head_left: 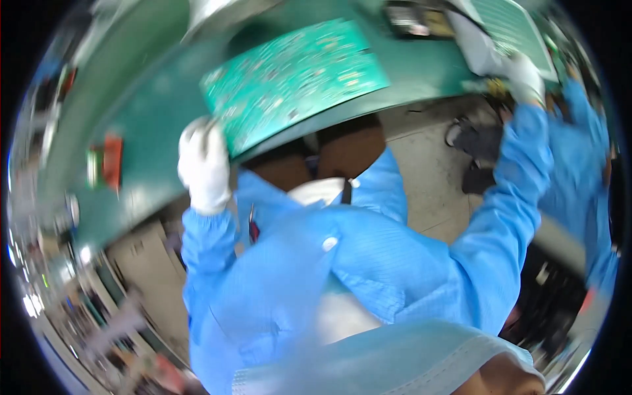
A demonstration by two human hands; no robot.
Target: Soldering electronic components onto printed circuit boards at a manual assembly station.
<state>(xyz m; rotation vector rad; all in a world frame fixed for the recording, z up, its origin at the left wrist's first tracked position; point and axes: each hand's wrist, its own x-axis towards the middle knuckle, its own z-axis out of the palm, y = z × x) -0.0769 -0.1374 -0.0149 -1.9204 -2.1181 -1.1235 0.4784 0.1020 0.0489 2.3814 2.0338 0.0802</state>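
Observation:
A large green circuit board [296, 79], blurred by motion, lies at a slant over the front of the green bench. At its left edge is my left hand [205, 164] in a white glove, fingers bent and closed on the board's edge; the thumb is hidden. My right hand [525, 78], also gloved in white, is stretched out to the far right. Its fingers look closed around the end of a pale, whitish piece [477, 47], too smeared to name. A pale green ridged tray [517, 29] sits just beyond that hand.
A red and green object [108, 162] stands on the bench [155, 131] at left. Dark and brown items [418, 21] lie at the back, near a silvery rounded object [224, 10]. Another person in blue sleeves [573, 161] is close on the right. Dark bags [477, 139] are below the bench.

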